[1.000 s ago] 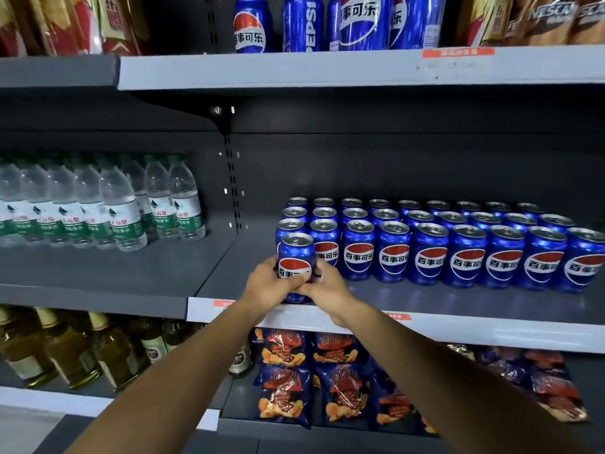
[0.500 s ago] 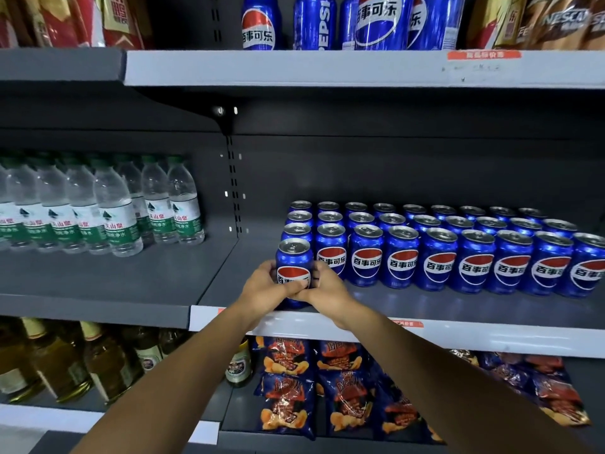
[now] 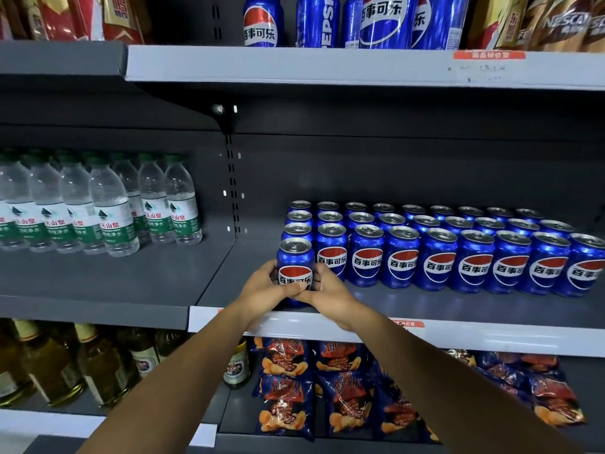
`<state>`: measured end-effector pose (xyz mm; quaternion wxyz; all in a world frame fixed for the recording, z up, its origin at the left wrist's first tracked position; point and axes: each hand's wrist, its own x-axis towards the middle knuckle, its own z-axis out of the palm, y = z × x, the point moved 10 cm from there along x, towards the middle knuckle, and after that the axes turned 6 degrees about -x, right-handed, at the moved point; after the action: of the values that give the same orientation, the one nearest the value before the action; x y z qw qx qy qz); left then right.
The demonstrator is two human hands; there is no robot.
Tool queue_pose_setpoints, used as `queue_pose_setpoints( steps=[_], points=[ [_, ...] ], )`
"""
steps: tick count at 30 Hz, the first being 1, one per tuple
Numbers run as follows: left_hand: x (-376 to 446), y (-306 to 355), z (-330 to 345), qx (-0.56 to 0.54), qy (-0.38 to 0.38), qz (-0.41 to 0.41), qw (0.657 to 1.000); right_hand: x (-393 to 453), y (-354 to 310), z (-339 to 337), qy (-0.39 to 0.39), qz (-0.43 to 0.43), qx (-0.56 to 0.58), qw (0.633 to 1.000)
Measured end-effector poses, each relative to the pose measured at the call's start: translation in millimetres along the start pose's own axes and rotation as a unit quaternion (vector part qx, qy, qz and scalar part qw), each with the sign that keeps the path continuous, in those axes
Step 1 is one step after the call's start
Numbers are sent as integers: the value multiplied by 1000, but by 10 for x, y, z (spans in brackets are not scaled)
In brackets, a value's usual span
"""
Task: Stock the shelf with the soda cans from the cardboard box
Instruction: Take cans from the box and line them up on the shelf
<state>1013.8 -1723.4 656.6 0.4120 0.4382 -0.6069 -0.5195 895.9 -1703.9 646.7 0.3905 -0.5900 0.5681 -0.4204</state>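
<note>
1. At the front edge of a grey metal shelf [image 3: 458,309], seen from the head camera, both hands close around one blue soda can [image 3: 295,257]. It stands upright at the left end of the stocked cans, one step in front of the front row.
2. Left hand [image 3: 262,286] cups the can's left side, fingers curled round its lower half. Right hand [image 3: 327,291] presses on the right side, thumb across the lower label. The can's base is hidden behind the fingers, so I cannot tell whether it rests on the shelf.
3. Behind and to the right stand rows of matching cans [image 3: 438,253], smooth shiny cylinders with silver pull-tab tops and red, white and blue round logos. They sit packed close together; the rightmost can is cut off by the frame edge.
4. On the neighbouring shelf to the left stand clear plastic water bottles [image 3: 108,211] with green caps and green labels; the leftmost ones run out of view.
5. On the shelf above, larger blue cans [image 3: 383,21] are cropped at the top, with red packets to their left and gold-brown packets to their right.
6. Below lie crinkled foil snack bags [image 3: 284,388] in dark blue and orange, beside glass bottles of yellow liquid [image 3: 55,365], partly hidden behind the forearms.
</note>
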Motion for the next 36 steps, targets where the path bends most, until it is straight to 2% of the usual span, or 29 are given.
queue_pose_setpoints(
  steps=[5,18,36],
  points=[
    [17,-99,-81,-55,-12,-28,998,13,58,-23,5,21,13,1000],
    [34,-88,-22,38,-40,-6,998,-4,61,-14,4,11,25,1000],
    [17,-84,25,32,-43,-11,999,-7,87,-18,-2,23,34,999]
  ],
)
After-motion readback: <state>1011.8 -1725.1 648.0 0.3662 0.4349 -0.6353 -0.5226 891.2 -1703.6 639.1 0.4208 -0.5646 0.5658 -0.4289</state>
